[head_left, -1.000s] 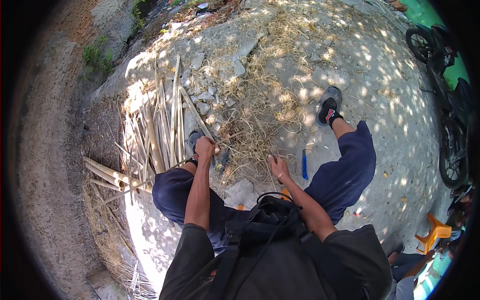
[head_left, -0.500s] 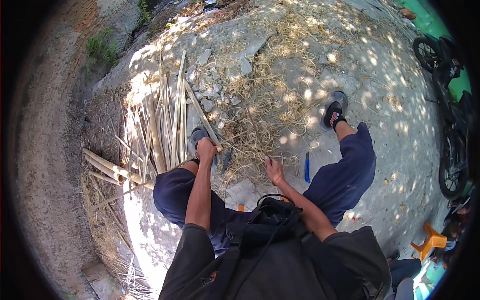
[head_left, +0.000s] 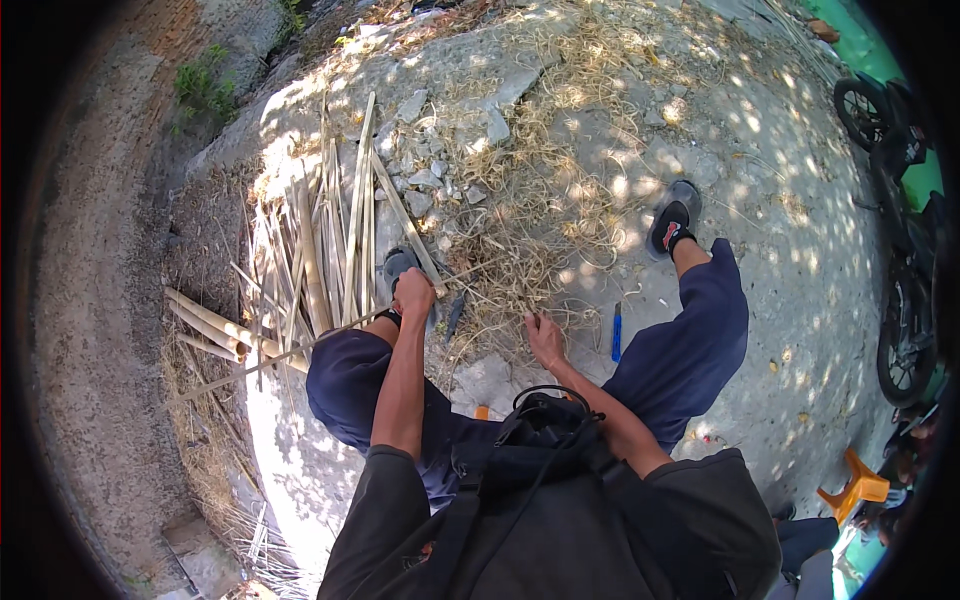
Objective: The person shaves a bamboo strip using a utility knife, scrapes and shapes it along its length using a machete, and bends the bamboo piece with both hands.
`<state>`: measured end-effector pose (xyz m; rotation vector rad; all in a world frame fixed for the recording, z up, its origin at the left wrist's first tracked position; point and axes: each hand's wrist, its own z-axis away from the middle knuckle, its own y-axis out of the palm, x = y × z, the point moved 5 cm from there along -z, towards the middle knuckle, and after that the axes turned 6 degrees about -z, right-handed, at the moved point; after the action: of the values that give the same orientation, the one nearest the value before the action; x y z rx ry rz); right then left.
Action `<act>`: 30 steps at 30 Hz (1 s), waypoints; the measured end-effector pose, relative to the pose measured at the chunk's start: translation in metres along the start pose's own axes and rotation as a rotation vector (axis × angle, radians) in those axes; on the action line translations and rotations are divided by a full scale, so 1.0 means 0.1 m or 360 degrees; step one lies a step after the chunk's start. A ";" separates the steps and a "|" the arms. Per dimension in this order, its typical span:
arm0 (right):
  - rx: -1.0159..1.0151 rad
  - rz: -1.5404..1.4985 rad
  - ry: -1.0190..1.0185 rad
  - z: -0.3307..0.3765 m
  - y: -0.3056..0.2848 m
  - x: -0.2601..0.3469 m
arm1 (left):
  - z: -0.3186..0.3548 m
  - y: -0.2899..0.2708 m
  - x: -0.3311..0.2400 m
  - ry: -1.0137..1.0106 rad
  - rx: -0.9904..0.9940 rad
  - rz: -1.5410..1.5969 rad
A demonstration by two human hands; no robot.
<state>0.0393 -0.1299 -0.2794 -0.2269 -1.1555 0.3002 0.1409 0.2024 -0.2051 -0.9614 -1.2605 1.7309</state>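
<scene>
My left hand point(head_left: 413, 292) is closed around a long thin bamboo strip point(head_left: 345, 328). The strip slants across my left knee toward the lower left, and a short end sticks out past the hand to the upper right. My right hand point(head_left: 544, 340) has its fingers pinched together over the pile of shavings; what they hold is too small to make out. A dark, narrow blade-like object point(head_left: 455, 315) lies on the ground between the hands. To the right of my right hand lies a slim tool with a blue handle point(head_left: 616, 335).
Split bamboo strips point(head_left: 357, 220) are heaped beyond my left foot, with bamboo poles point(head_left: 212, 325) left of my knee. Curly shavings point(head_left: 535, 240) cover the ground ahead, beside broken stones point(head_left: 425, 180). A motorcycle point(head_left: 900, 250) and an orange stool point(head_left: 856, 487) stand at the right.
The bamboo strip's long end has shifted farther out to the lower left. My right hand has moved slightly left; my left hand is almost where it was.
</scene>
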 end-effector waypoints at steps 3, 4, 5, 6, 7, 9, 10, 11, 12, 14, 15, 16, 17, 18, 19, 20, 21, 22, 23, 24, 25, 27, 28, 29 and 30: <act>0.0161 0.0240 0.0108 0.07 0.04 -0.07 | 0.06 -0.02 0.01 0.0021 -0.0093 -0.0135; 0.0190 0.0180 0.0148 0.09 0.03 -0.07 | 0.08 -0.02 0.02 0.0048 -0.0092 -0.0044; 0.0220 0.0120 0.0188 0.09 0.04 -0.06 | 0.10 -0.03 0.03 0.0076 -0.0091 0.0047; 0.0221 0.0122 0.0193 0.10 0.04 -0.06 | 0.11 -0.04 0.00 0.0075 -0.0085 0.0047; 0.0148 0.0046 0.0113 0.08 0.01 -0.02 | 0.10 -0.04 -0.04 0.0071 -0.0048 0.0011; 0.0075 -0.0029 0.0033 0.02 0.00 0.01 | 0.10 -0.03 -0.10 0.0067 -0.0011 -0.0024; 0.0003 -0.0151 -0.0020 -0.02 -0.01 0.03 | 0.09 -0.04 -0.13 0.0084 -0.0053 -0.0061; -0.0067 -0.0273 -0.0074 -0.03 -0.03 0.04 | 0.09 -0.06 -0.15 0.0100 -0.0096 -0.0099; -0.0055 -0.0278 -0.0083 -0.03 0.02 0.07 | 0.06 -0.08 -0.10 0.0088 -0.0105 -0.0103; -0.0015 -0.0088 -0.0062 0.00 0.12 0.13 | 0.02 -0.13 0.02 0.0028 -0.0094 -0.0132; -0.0030 -0.0081 -0.0051 0.02 0.09 0.02 | 0.03 -0.14 -0.07 0.0043 -0.0082 -0.0125; 0.0062 0.0035 0.0025 0.05 0.08 -0.14 | 0.06 -0.17 -0.18 0.0008 -0.0045 -0.0212; 0.0153 0.0150 0.0104 0.05 0.05 -0.30 | 0.09 -0.18 -0.32 -0.0023 -0.0009 -0.0299; 0.0162 0.0143 0.0094 0.05 0.07 -0.28 | 0.09 -0.20 -0.28 -0.0032 -0.0019 -0.0306; 0.0135 0.0086 0.0106 0.05 0.07 -0.26 | 0.09 -0.22 -0.26 -0.0025 -0.0098 -0.0290; 0.0104 0.0030 0.0121 0.05 0.07 -0.26 | 0.09 -0.22 -0.26 -0.0013 -0.0172 -0.0272; 0.0105 0.0029 0.0123 0.05 0.06 -0.22 | 0.07 -0.15 -0.24 -0.0020 -0.0088 -0.0312; 0.0041 -0.0020 0.0065 0.03 0.03 -0.15 | 0.07 -0.09 -0.22 -0.0017 -0.0084 -0.0312; -0.0026 -0.0067 0.0010 0.01 0.00 -0.10 | 0.08 -0.03 -0.21 0.0036 -0.0107 -0.0278; -0.0020 -0.0065 0.0012 0.01 -0.02 -0.03 | 0.07 0.04 -0.15 0.0078 -0.0134 -0.0246; 0.0009 -0.0130 -0.0013 0.02 0.02 0.11 | 0.03 0.09 0.02 0.0046 -0.0150 -0.0258; 0.0050 -0.0196 -0.0049 0.05 0.10 0.28 | -0.03 0.11 0.25 0.0024 -0.0377 -0.0211; 0.0020 -0.0078 -0.0063 0.02 0.08 0.18 | -0.03 0.14 0.15 0.0044 -0.0364 -0.0198; -0.0003 0.0037 -0.0081 -0.01 0.08 0.09 | -0.02 0.14 0.06 0.0087 -0.0357 -0.0199; -0.0026 0.0043 -0.0073 -0.03 0.06 -0.08 | -0.01 0.10 -0.06 0.0138 -0.0354 -0.0199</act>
<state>0.0382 -0.1268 -0.2891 -0.2513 -1.2016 0.3211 0.1428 0.1953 -0.2144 -1.0490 -1.4461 1.4601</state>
